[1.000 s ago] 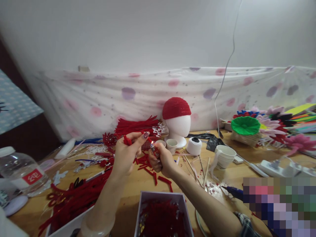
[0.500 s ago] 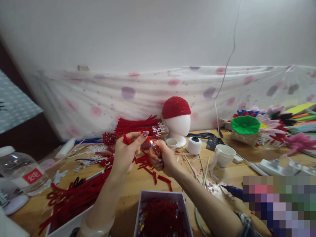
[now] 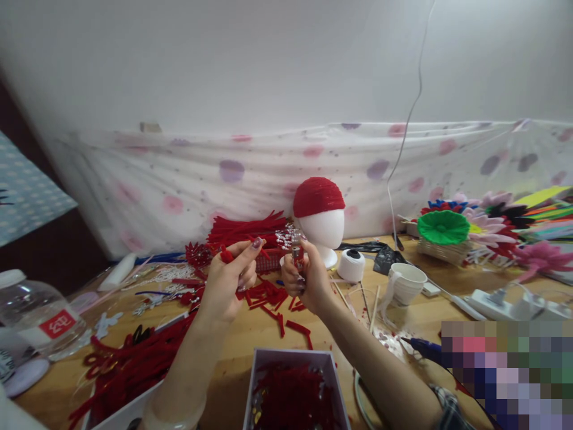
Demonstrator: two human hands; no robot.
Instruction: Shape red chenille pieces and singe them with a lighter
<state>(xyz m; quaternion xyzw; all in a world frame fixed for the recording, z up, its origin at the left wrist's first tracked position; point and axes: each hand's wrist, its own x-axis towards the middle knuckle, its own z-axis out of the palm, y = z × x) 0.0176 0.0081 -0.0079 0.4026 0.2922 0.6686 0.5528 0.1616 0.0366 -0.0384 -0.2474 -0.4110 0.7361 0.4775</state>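
Between thumb and fingers, my left hand [image 3: 235,272] pinches a red fuzzy stem [image 3: 227,255], its thin end pointing right past the thumb. My right hand [image 3: 313,278] is wrapped round a lighter [image 3: 297,257], held upright with its metal top up and no flame showing. The two hands are apart above the table. Behind them stand a red mesh basket [image 3: 269,261] and a bundle of red fuzzy stems [image 3: 246,230]. Short red pieces [image 3: 268,294] lie scattered on the wood below.
A white foam head [image 3: 323,230] with a red wrapped cap stands behind. A box of red pieces [image 3: 256,388] sits in front, a box of red stems [image 3: 101,418] at left. A thread cone [image 3: 351,267], white cup [image 3: 409,283], power strip [image 3: 496,304] and water bottle [image 3: 40,310] surround them.
The lighter's flame, burning at the tip of the red stem, is gone. My right hand has moved right with the lighter, away from my left hand, which stays nearly in place.
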